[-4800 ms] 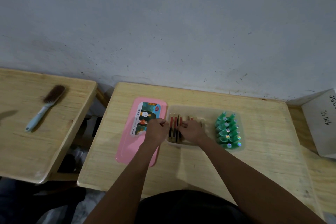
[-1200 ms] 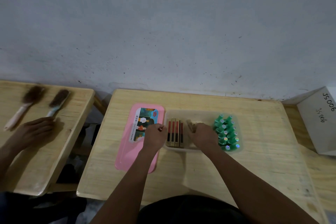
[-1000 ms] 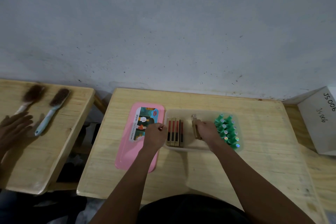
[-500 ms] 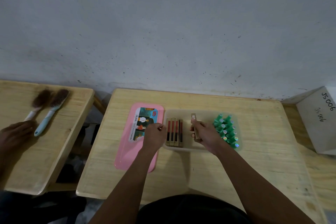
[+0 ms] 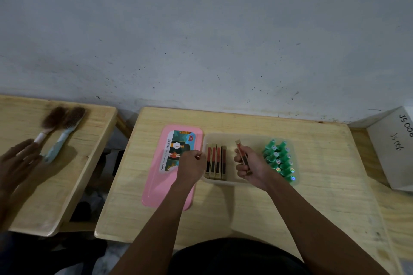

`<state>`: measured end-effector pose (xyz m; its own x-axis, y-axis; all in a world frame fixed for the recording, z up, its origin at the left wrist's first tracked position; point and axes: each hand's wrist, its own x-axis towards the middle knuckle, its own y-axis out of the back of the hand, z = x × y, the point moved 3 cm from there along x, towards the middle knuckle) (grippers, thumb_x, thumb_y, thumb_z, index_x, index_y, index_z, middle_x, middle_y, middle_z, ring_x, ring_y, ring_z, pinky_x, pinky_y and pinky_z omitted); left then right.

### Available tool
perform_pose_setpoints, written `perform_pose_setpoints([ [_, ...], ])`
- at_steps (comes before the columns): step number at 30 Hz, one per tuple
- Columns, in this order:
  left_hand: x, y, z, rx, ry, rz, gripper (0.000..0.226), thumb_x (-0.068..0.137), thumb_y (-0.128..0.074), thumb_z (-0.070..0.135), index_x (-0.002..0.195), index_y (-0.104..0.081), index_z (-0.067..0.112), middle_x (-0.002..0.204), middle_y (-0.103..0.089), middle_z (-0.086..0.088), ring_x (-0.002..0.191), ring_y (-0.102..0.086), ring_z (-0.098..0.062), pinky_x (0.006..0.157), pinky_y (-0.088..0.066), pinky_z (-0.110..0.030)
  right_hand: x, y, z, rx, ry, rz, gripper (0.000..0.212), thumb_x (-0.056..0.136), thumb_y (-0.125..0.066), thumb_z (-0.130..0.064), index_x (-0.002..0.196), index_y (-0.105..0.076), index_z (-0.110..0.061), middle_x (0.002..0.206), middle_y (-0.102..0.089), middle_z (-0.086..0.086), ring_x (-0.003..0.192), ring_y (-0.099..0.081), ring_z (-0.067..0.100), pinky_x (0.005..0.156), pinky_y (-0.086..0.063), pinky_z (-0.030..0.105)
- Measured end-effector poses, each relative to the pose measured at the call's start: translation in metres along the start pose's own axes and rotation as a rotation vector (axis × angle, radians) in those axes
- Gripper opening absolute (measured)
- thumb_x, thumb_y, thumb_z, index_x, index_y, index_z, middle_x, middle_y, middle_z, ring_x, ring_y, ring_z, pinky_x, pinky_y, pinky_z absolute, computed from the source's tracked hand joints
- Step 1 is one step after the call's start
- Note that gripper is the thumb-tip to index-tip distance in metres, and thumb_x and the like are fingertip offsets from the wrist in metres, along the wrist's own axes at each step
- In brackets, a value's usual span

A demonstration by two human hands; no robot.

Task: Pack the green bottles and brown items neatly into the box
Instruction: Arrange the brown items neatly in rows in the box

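1. I see the translucent box (image 5: 225, 182) on the middle wooden table (image 5: 312, 163), with its left side just beside the pink lid (image 5: 156, 190), which lies flat on the same table.
2. In the left part of the box, four brown items (image 5: 216, 161) lie side by side, touching each other, with their long sides pointing away from me.
3. In the right part of the box, the green bottles (image 5: 279, 159) stand in a tight group with the caps up; some caps have a shiny sticker.
4. My right hand (image 5: 252, 167) is over the middle of the box, between the brown row and the bottles. Its fingers (image 5: 240, 158) are clenched around one more brown item (image 5: 242, 155), which is tilted and points away from me. I cannot tell if its lower end touches the box floor.
5. My left hand (image 5: 190, 166) is at the left wall of the box, partly over the pink lid. Its fingers are curled in, and I cannot tell whether they pinch the rim or only rest against it.
6. On the left table (image 5: 67, 185), two brushes (image 5: 60, 127) lie close together, and another person's hand (image 5: 16, 163) is near their handles, blurred.
7. A white carton (image 5: 393, 152) with handwriting stands at the right edge.
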<state>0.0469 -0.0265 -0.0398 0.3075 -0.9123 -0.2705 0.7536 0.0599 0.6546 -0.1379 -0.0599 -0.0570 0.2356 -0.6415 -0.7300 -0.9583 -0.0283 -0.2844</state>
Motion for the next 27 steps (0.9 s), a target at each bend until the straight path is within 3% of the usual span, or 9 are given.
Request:
perform_pose_setpoints([
  [5, 0.0, 0.001, 0.001, -0.001, -0.006, 0.0, 0.029, 0.096, -0.05, 0.013, 0.088, -0.069, -0.007, 0.081, -0.068, -0.019, 0.052, -0.043, 0.0, 0.051, -0.04, -0.007, 0.009, -0.005, 0.001, -0.3, 0.109, 0.172, 0.041, 0.097, -0.048, -0.049, 0.099, -0.064, -0.011, 0.08, -0.059, 0.003, 0.069, -0.055, 0.017, 0.064, -0.051, 0.033],
  [9, 0.001, 0.0, -0.001, -0.014, 0.008, -0.008, 0.027, 0.096, -0.05, 0.014, 0.091, -0.07, -0.004, 0.076, -0.064, -0.012, 0.054, -0.045, 0.0, 0.049, -0.04, -0.007, 0.011, -0.011, -0.002, -0.601, 0.193, 0.262, 0.045, 0.096, -0.05, -0.048, 0.078, -0.065, -0.01, 0.064, -0.055, 0.005, 0.055, -0.049, 0.017, 0.053, -0.04, 0.029],
  [11, 0.001, 0.0, -0.001, -0.013, 0.014, -0.005, 0.026, 0.096, -0.051, 0.015, 0.094, -0.07, -0.003, 0.078, -0.065, -0.01, 0.056, -0.045, 0.0, 0.049, -0.039, -0.007, 0.019, -0.014, 0.0, -0.641, 0.221, 0.301, 0.039, 0.095, -0.055, -0.04, 0.086, -0.071, -0.006, 0.067, -0.062, 0.006, 0.057, -0.056, 0.019, 0.057, -0.05, 0.032],
  [12, 0.001, 0.0, -0.001, -0.012, 0.013, -0.006, 0.027, 0.096, -0.051, 0.015, 0.094, -0.07, -0.003, 0.08, -0.066, -0.012, 0.056, -0.045, 0.001, 0.049, -0.039, -0.007, 0.023, -0.016, 0.001, -0.651, 0.235, 0.332, 0.034, 0.094, -0.059, -0.037, 0.097, -0.072, -0.006, 0.08, -0.069, 0.007, 0.067, -0.063, 0.02, 0.067, -0.055, 0.035],
  [14, 0.001, -0.001, -0.001, -0.018, 0.016, -0.008, 0.026, 0.096, -0.051, 0.016, 0.094, -0.07, -0.003, 0.08, -0.066, -0.012, 0.056, -0.045, 0.001, 0.049, -0.039, -0.007, 0.028, -0.018, 0.003, -0.678, 0.242, 0.399, 0.034, 0.089, -0.065, -0.034, 0.111, -0.068, -0.008, 0.104, -0.07, 0.006, 0.092, -0.067, 0.022, 0.085, -0.054, 0.036],
  [15, 0.001, -0.001, -0.001, -0.021, 0.019, -0.006, 0.026, 0.096, -0.051, 0.015, 0.094, -0.07, -0.002, 0.079, -0.064, -0.009, 0.056, -0.045, 0.001, 0.048, -0.039, -0.007, 0.028, -0.02, 0.004, -0.687, 0.241, 0.416, 0.033, 0.088, -0.067, -0.032, 0.112, -0.068, -0.009, 0.106, -0.07, 0.006, 0.096, -0.066, 0.022, 0.086, -0.052, 0.034],
  [20, 0.001, 0.0, -0.001, -0.018, 0.011, 0.0, 0.025, 0.095, -0.051, 0.014, 0.09, -0.071, -0.001, 0.07, -0.058, 0.0, 0.056, -0.047, 0.0, 0.05, -0.032, -0.007, 0.027, -0.026, 0.004, -0.754, 0.244, 0.419, 0.019, 0.088, -0.066, -0.027, 0.088, -0.077, -0.011, 0.085, -0.075, 0.007, 0.074, -0.066, 0.02, 0.074, -0.052, 0.029],
  [23, 0.001, -0.001, -0.001, -0.029, 0.017, 0.002, 0.024, 0.095, -0.052, 0.014, 0.093, -0.071, 0.0, 0.073, -0.06, -0.001, 0.058, -0.049, 0.0, 0.051, -0.033, -0.008, 0.03, -0.025, 0.008, -0.758, 0.224, 0.407, 0.019, 0.087, -0.067, -0.028, 0.089, -0.078, -0.012, 0.08, -0.075, 0.006, 0.073, -0.071, 0.022, 0.079, -0.058, 0.04],
  [27, 0.001, -0.002, -0.002, -0.041, 0.019, 0.003, 0.023, 0.095, -0.052, 0.014, 0.094, -0.071, 0.0, 0.076, -0.062, -0.003, 0.059, -0.05, -0.001, 0.051, -0.035, -0.009, 0.03, -0.024, 0.01, -0.76, 0.243, 0.377, 0.022, 0.089, -0.066, -0.029, 0.096, -0.078, -0.011, 0.085, -0.076, 0.005, 0.076, -0.071, 0.022, 0.08, -0.059, 0.042],
])
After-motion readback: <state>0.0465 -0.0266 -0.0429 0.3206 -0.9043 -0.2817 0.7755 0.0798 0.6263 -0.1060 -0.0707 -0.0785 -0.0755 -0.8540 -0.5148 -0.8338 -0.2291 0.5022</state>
